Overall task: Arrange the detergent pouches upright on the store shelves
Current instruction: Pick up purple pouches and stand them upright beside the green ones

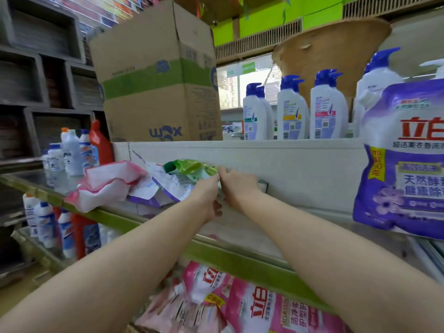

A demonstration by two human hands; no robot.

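L hand [205, 189] is gripping the right end of a green glossy plastic detergent pouch [192, 168], fingers curled round its lower edge. R hand [236, 185] is sitting just beside it, knuckles up and fingers curled w/ tips against the same end of the pouch. Blur there, so can't tell if it's actually pinching. The green pouch is lying slumped, not upright, on the middle shelf [240, 258], the one w/ a green front strip, against the white back panel. It's resting on top of a white-and-purple plastic pouch [163, 192] that's lying flat. Left of those, a pink-and-white plastic pouch [108, 183] is sagging over the shelf edge. At far right of the same shelf, well apart from the hands, a big purple detergent pouch w/ red lettering [403, 164] is standing upright. Below, on the lower shelf, pink detergent pouches [252, 306] are lying in a heap btwn the two forearms. Up top, a brown cardboard box w/ a green band [158, 80] is standing next to a row of white pump bottles w/ blue caps [293, 111]. At left, small white cleaner bottles [72, 152] and a red plastic bottle [99, 145] are standing together.
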